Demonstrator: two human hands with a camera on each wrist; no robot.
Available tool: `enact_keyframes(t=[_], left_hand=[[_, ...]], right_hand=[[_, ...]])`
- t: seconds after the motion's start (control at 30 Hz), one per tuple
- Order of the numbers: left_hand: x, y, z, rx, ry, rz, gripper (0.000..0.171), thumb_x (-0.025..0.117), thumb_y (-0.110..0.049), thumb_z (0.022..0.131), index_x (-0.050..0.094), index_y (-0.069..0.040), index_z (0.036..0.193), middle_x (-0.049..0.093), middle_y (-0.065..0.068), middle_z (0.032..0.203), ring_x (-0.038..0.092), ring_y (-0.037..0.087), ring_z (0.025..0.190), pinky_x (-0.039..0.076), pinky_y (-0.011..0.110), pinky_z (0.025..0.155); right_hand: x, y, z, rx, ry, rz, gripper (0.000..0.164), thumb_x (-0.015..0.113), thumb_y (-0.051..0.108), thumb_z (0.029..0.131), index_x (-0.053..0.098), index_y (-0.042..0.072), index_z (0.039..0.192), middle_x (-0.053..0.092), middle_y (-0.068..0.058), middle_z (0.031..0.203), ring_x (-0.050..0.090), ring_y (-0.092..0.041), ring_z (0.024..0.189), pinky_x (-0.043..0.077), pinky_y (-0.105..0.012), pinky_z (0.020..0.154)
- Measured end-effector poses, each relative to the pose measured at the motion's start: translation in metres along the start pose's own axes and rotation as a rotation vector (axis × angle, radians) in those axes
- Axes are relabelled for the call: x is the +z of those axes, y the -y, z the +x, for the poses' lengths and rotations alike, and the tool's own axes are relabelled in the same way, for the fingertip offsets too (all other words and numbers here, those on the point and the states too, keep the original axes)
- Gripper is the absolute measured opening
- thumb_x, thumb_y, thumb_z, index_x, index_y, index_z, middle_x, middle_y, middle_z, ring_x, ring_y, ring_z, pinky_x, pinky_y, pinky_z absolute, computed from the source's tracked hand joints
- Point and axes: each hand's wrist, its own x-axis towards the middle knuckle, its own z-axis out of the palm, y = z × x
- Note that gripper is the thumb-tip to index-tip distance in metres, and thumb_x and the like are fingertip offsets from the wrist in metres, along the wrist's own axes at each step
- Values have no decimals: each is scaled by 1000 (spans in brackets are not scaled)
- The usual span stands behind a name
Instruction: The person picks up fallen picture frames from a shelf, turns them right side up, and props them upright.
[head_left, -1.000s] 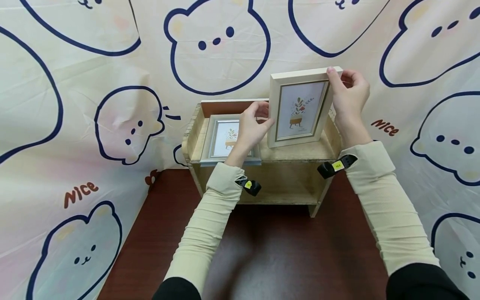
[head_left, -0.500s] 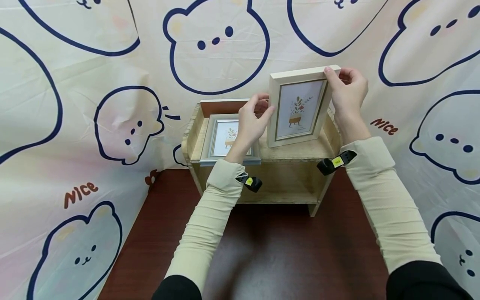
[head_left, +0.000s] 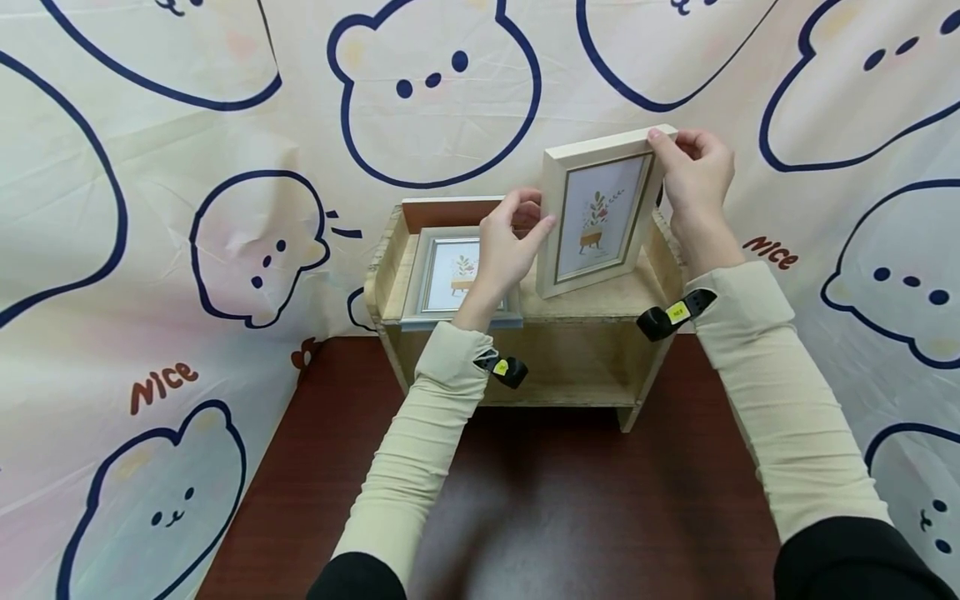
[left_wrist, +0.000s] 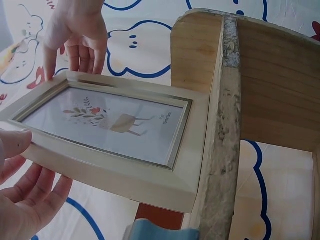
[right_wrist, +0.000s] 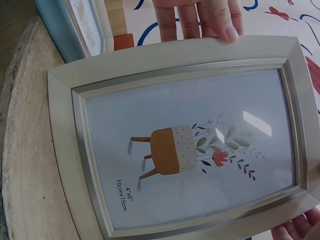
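A cream picture frame [head_left: 597,212] stands almost upright over the right part of a small wooden shelf's top board [head_left: 558,310], turned at a slant. Behind its glass is a print of a plant in a legged pot. My left hand [head_left: 504,250] pinches its left side, the thumb [left_wrist: 17,142] on the front face and the fingers at the side. With my right hand [head_left: 701,183] I grip the upper right corner, thumb in front, other fingers partly hidden behind. The lower edge is close over the board in the right wrist view.
A blue-grey picture frame [head_left: 442,271] lies face up on the shelf's left half, partly covered by my left hand. The shelf has raised side walls and a lower level [head_left: 570,367]. It stands on a dark red-brown table [head_left: 585,500], before a cartoon-printed cloth [head_left: 435,133].
The cream frame has turned slightly, its right upper corner shifting a little up and left. Both hands moved along with it and kept their hold. The blue-grey frame stayed put.
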Motion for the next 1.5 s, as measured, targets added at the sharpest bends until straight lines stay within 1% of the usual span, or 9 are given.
enact_keyframes(t=[0.13, 0.37, 0.7, 0.93, 1.07, 1.17, 1.27, 1.4, 1.5], left_hand=[[1, -1, -1, -3, -3, -4, 27, 64, -8, 84, 57, 0, 109, 61, 11, 90, 57, 16, 82, 49, 21, 72], [3, -3, -3, -10, -3, -11, 27, 64, -8, 84, 56, 0, 109, 61, 11, 91, 58, 16, 83, 50, 22, 73], [5, -4, -4, -16, 6, -33, 29, 64, -8, 84, 56, 0, 110, 61, 13, 91, 59, 18, 83, 51, 24, 71], [6, -4, -5, -7, 7, -46, 30, 64, -7, 83, 56, 1, 111, 61, 14, 92, 59, 19, 85, 50, 22, 72], [7, -6, -7, 3, 6, -49, 30, 65, -5, 83, 56, 2, 111, 61, 15, 92, 59, 20, 84, 50, 21, 71], [6, -12, -10, 9, 12, -51, 30, 64, -2, 82, 56, 5, 110, 61, 18, 93, 59, 22, 84, 50, 21, 71], [4, -26, -15, 18, 15, -45, 28, 63, 1, 82, 55, 8, 108, 60, 21, 92, 58, 26, 84, 50, 21, 71], [1, -43, -21, 30, 19, -32, 27, 62, 4, 82, 54, 11, 106, 59, 24, 92, 58, 29, 84, 50, 24, 72], [1, -47, -24, 38, 23, -24, 26, 62, 4, 82, 54, 11, 106, 59, 24, 92, 58, 29, 85, 51, 27, 72]], right_hand=[[0, 0, 3, -9, 1, 17, 18, 70, 21, 80, 58, 12, 88, 50, 3, 91, 44, -7, 87, 37, -21, 80], [3, 1, 8, 17, 1, 31, 18, 70, 20, 80, 58, 11, 89, 50, 2, 93, 46, -8, 87, 38, -21, 81], [6, 1, 14, -4, 10, 73, 11, 69, 15, 80, 59, 11, 80, 52, 1, 86, 47, -8, 78, 39, -20, 73], [6, -1, 17, 0, 20, 98, 10, 69, 15, 80, 60, 11, 78, 52, 0, 87, 47, -9, 78, 40, -21, 74], [7, -2, 18, 2, 30, 113, 9, 69, 15, 80, 61, 9, 81, 53, 0, 87, 48, -9, 78, 40, -22, 76], [7, -3, 19, 2, 36, 125, 9, 68, 14, 81, 62, 8, 84, 53, 0, 87, 48, -9, 78, 40, -22, 76], [8, -3, 20, -4, 42, 154, 9, 67, 12, 81, 62, 6, 84, 53, -1, 86, 49, -9, 76, 41, -22, 76], [10, -3, 20, 3, 66, 212, 6, 66, 8, 81, 61, 5, 80, 53, -3, 87, 52, -9, 75, 43, -23, 78], [12, -3, 20, 7, 74, 201, 5, 65, 9, 82, 61, 7, 80, 54, -2, 88, 52, -8, 77, 42, -23, 80]])
